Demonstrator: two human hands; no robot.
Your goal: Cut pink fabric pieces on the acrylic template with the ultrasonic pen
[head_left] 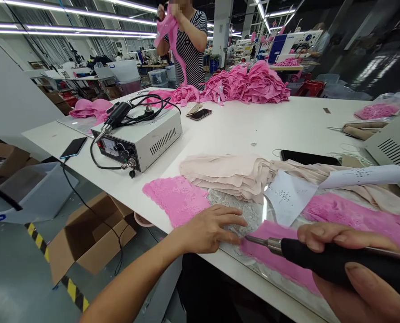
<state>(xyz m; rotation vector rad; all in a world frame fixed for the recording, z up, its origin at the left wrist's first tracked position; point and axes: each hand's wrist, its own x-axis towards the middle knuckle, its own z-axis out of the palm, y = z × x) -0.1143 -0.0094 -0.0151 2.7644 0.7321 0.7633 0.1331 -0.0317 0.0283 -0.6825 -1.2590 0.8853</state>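
Note:
My right hand is wrapped round a black handpiece with a slim metal tip. The tip points left, at the left corner of a pink fabric piece lying on a clear, shiny sheet. Palm down, my left hand has its fingers stretched out and apart. Its index fingertip is right by that corner and the metal tip; whether it presses the fabric I cannot tell. Its thumb is hidden. Just behind the left hand lies a pink lace piece. White paper with dark dots lies beyond the handpiece.
Behind are stacked beige fabric pieces, a black phone and more pink lace. A grey control box with a corded handpiece stands left. Across the table, a person lifts pink fabric beside a pink heap.

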